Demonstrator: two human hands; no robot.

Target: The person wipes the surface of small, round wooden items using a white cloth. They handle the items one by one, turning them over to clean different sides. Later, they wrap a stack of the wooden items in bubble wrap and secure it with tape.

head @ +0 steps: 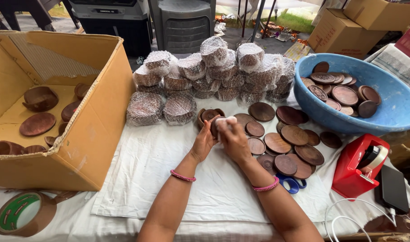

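- The cardboard box (pixel 57 112) at left lies open, with brown wooden bowls and discs inside.
- The blue basin (pixel 393 107) at right holds more discs.
- Bubble-wrapped bundles (pixel 214 74) are stacked behind the white cloth (pixel 169 166).
- Loose wooden discs (pixel 285 139) lie just right of the hands.
- The left hand (pixel 203 142) and right hand (pixel 234 140) together clasp a small wooden piece (pixel 216 125) mid-table, apparently wiping or wrapping it; the next move calls for a steady two-handed grip.

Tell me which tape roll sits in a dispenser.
The pale roll on the person's right, mounted in the red dispenser. The brown roll with a green core lies loose and flat beside the cardboard box.
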